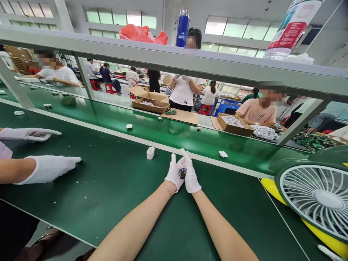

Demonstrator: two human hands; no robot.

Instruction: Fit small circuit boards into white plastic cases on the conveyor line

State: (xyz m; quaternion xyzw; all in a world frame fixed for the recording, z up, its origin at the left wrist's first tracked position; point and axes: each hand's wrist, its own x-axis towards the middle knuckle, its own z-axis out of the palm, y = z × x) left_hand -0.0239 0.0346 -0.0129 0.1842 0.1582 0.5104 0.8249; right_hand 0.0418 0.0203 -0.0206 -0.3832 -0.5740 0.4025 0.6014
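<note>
In the head view, my left hand (174,177) and my right hand (191,178), both in white gloves, are brought together over the green work surface. Between the palms sits a small dark circuit board (182,173) with bits of metal and components on it. My left hand's fingers curve behind the board, and my right hand closes against its other side. The right fingers point forward and meet the left ones near the tips. Part of the board is hidden by the gloves. A small white plastic cup-like housing (150,153) stands just left of my hands.
A co-worker's gloved hands (50,168) rest over the table at left. Beyond a pale rail runs a green conveyor belt (174,131) carrying white pieces (223,154). A green and yellow fan (323,199) stands at right. A shelf (152,50) crosses above.
</note>
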